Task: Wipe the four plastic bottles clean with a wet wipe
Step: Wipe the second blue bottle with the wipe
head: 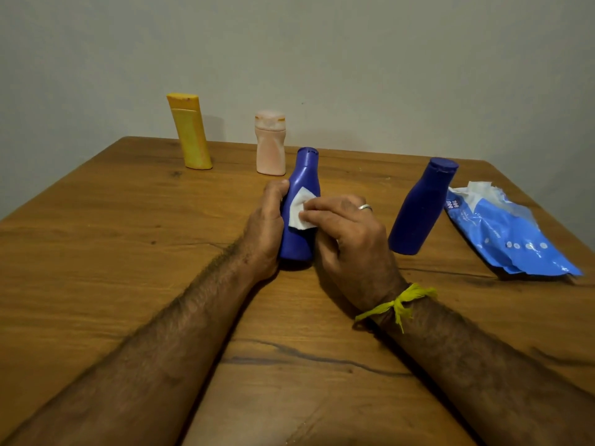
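Observation:
A blue bottle (302, 175) stands upright at the middle of the wooden table (128, 252). My left hand (265, 226) grips its left side, thumb near the shoulder. My right hand (347, 233) pinches a small white wet wipe (299, 207) against the bottle's front. A second blue bottle (421, 207) stands to the right, untouched. Farther back stand a yellow bottle (190, 132) and a pale pink bottle (271, 144), both upright.
A blue wet-wipe pack (508, 233) lies at the right edge of the table with its flap open and a white wipe showing. A grey wall rises just behind the table's far edge.

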